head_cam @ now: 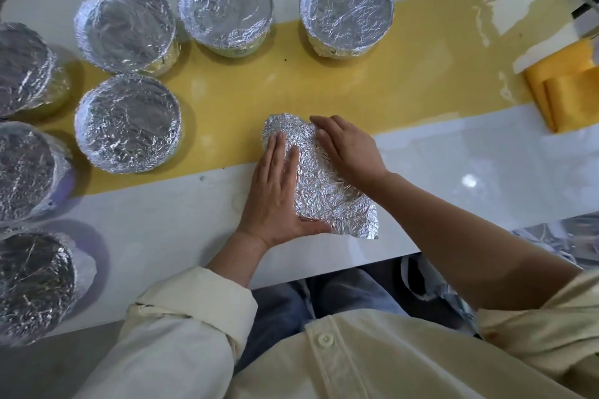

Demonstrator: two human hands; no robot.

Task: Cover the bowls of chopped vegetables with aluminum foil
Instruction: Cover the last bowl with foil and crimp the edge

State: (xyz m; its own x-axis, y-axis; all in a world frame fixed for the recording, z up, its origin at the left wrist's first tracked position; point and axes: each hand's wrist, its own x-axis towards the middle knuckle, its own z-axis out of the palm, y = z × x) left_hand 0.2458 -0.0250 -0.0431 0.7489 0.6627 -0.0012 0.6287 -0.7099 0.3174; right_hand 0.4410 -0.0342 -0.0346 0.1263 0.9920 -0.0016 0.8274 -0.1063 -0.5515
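Foil already caps every bowl in view: seven foil-covered bowls point(128, 123) run from 8 o'clock at the left edge round to 12 o'clock on the white table point(162, 214). Several stand on its yellow runner point(291, 74), and each wrap is tucked over the rim, so no chopped vegetables show. At centre a loose, crumpled foil sheet point(324, 185) lies on the table, apparently with no bowl beneath. The left hand point(275, 194) is spread, fingers straight, pressing the sheet's left side. The right hand point(348, 147) rests on the sheet's right edge, fingers barely bent, gripping nothing. By this evidence the covering is nearly or wholly done; the sheet may be spare or meant for a bowl out of view. A folded yellow cloth point(564, 87) sits at 2 o'clock.
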